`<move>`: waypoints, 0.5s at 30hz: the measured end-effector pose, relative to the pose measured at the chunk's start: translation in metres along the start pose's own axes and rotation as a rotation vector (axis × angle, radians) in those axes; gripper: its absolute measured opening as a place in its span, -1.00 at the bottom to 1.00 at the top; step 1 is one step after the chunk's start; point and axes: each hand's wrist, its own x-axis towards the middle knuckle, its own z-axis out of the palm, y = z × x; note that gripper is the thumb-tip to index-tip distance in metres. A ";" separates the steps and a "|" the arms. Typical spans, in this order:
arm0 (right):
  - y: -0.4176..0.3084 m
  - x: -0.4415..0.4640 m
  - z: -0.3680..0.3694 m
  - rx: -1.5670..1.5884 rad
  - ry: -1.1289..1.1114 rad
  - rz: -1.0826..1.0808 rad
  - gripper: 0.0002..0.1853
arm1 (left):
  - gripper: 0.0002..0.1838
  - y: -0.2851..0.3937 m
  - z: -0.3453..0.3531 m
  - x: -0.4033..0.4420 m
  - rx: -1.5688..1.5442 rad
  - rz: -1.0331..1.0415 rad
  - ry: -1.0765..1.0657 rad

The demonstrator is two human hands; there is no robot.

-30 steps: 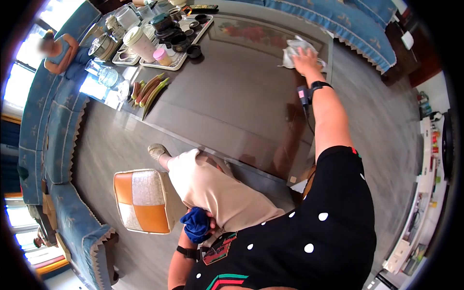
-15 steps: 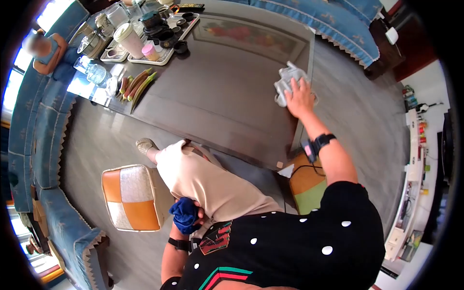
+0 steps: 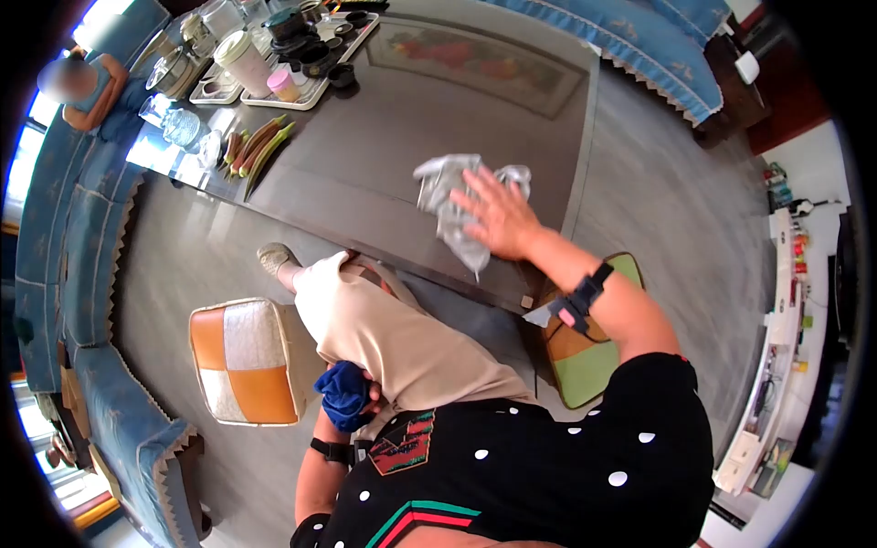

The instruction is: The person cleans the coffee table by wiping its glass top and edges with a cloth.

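My right hand (image 3: 498, 215) lies flat with its fingers spread on a crumpled grey cloth (image 3: 448, 187), pressing it against the dark glossy table (image 3: 365, 173). The cloth spreads out past the fingertips, and one corner hangs toward the table's near edge. Low by my lap, my left hand (image 3: 373, 397) is wrapped around a bunched dark blue cloth (image 3: 343, 396). Most of that hand's fingers are hidden behind the blue cloth.
Long reddish-green pods (image 3: 258, 151) lie at the table's left, near a glass jug (image 3: 183, 128). Behind them stand trays (image 3: 306, 99) of cups and pots. Checkered stools (image 3: 247, 361) (image 3: 585, 370) flank my legs. A person (image 3: 96, 96) sits on the blue sofa (image 3: 87, 265).
My right hand and the grey cloth have slid left and nearer to me, from the table's right edge. The fingers are now spread wider. My left hand still holds the blue cloth.
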 end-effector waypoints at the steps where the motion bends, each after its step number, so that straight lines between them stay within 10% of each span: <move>1: 0.015 0.019 0.002 -0.054 0.033 0.052 -0.35 | -0.11 0.000 0.003 0.000 -0.002 0.006 0.005; 15: 0.157 0.226 -0.008 -0.059 0.075 0.816 -0.37 | -0.11 0.004 0.008 -0.001 0.039 -0.088 0.066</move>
